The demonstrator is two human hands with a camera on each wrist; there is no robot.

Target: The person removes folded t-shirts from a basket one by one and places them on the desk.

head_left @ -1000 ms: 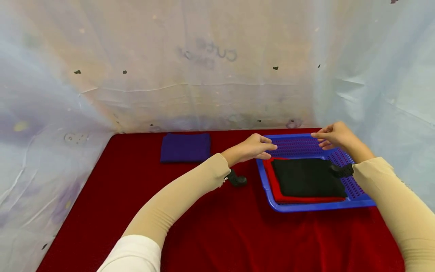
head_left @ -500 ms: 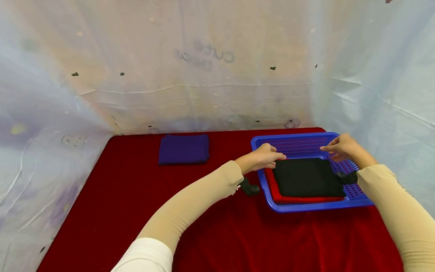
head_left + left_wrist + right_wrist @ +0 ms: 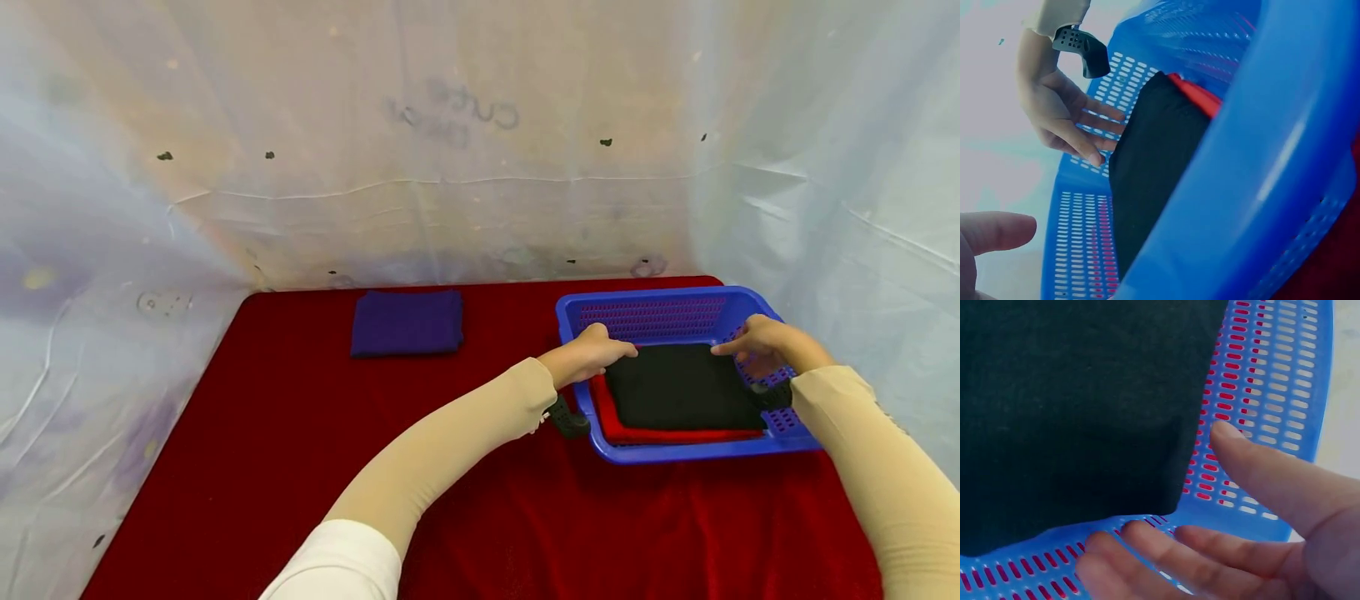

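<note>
counter (image 3: 300, 467): covered in plush dark red cloth. blue basket (image 3: 675, 454): shallow, rectangular, perforated plastic, on the counter's right side. it held a folded red cloth (image 3: 622, 432) under a folded black cloth (image 3: 678, 387), matte and flat. left hand (image 3: 588, 354): at the black cloth's far left corner, fingers loosely curled, grip hidden. right hand (image 3: 765, 346): at the far right corner, fingers (image 3: 1166, 550) straight and slightly spread just beside the cloth edge. purple cloth (image 3: 407, 322): folded square, far left, well apart.
</note>
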